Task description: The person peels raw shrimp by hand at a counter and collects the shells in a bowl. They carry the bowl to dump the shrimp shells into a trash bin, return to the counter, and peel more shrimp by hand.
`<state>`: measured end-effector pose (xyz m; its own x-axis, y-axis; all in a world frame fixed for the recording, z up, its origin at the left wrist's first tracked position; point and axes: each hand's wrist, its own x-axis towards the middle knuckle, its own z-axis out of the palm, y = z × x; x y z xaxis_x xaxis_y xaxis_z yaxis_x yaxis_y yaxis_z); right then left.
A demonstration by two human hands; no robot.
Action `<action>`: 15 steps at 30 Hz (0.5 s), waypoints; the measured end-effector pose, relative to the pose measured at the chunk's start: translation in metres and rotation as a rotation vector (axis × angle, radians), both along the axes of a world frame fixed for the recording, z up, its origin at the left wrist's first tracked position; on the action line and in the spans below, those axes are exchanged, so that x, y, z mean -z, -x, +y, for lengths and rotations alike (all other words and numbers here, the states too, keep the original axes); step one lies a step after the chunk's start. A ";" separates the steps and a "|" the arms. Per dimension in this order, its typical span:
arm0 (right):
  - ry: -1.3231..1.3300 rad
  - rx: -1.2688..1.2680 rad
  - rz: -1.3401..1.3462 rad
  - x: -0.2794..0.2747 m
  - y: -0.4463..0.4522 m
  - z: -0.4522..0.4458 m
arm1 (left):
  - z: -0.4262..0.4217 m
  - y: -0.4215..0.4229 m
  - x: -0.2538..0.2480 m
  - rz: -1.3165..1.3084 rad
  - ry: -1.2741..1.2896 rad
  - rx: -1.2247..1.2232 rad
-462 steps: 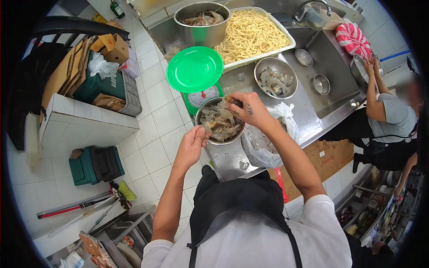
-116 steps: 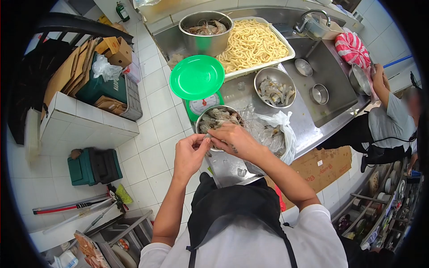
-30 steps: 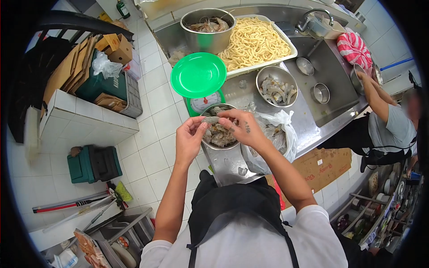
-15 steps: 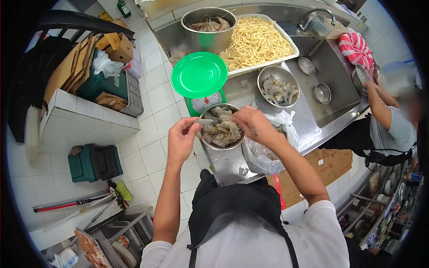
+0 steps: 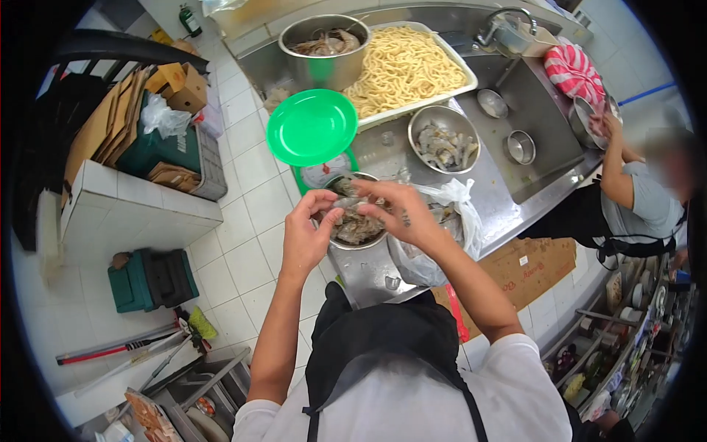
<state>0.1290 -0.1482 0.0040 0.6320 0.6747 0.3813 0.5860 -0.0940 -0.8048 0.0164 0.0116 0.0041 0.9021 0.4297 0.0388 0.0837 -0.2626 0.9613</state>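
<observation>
We see the left hand (image 5: 309, 227) over the bowl with thumb and fingertips closed on a greyish shrimp (image 5: 345, 202), whose far end is lost behind the other fingers; the right hand (image 5: 401, 212) comes in from the opposite side, its fingers curled close to the same shrimp, and we cannot tell whether they pinch it or only hover beside it. Beneath both, we make out the steel bowl (image 5: 359, 246) heaped with more shrimp, its sides covered by the hands, so we cannot count them. Just right of it a whitish plastic bag (image 5: 420, 264) is partly masked by the right forearm, its contents blurred. Behind, a green weighing pan (image 5: 312, 127) overlaps the top of its scale dial (image 5: 324, 172), too faint for us to read. Farther off we find a second bowl (image 5: 442, 113) of shrimp, a deep pot (image 5: 346, 70) and a tray (image 5: 420, 109) of thick noodles; beyond the sink (image 5: 545, 121), a co-worker (image 5: 644, 188) handles something we cannot identify
</observation>
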 end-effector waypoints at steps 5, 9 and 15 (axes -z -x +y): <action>0.124 -0.066 0.033 -0.007 -0.003 -0.020 | -0.025 -0.019 0.000 -0.014 -0.104 0.094; 0.089 0.144 0.086 -0.018 -0.024 -0.040 | -0.034 -0.030 -0.009 -0.167 -0.186 0.079; 0.167 0.558 -0.225 -0.019 -0.079 -0.097 | -0.028 -0.018 -0.015 -0.077 -0.131 0.062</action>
